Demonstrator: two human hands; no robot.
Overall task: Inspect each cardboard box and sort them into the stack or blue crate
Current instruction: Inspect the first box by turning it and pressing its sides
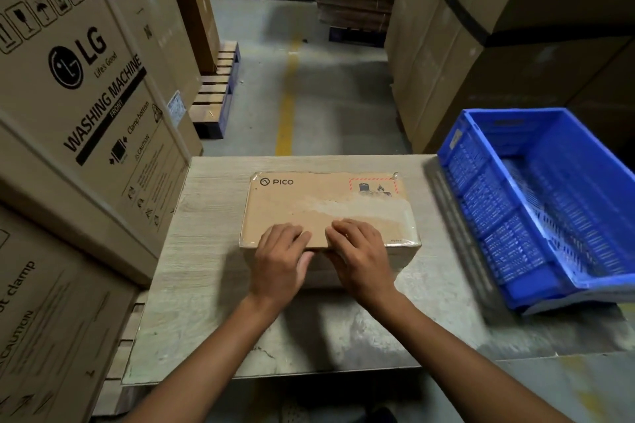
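Dim overhead light falls on the flat brown plastic-wrapped cardboard box (326,209), whose wrap shows a pale glare patch. Nearer than the box, soft shadows darken the grey table top (206,285). To its right the blue perforated plastic crate (488,203) is motion-smeared. To its left the tall printed cartons (86,96) bow with wide-angle distortion. Beyond it the concrete aisle (292,79) lies murky.

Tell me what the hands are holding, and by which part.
The left hand and the right hand both grip the PICO cardboard box at its near top edge, curled over the top face.
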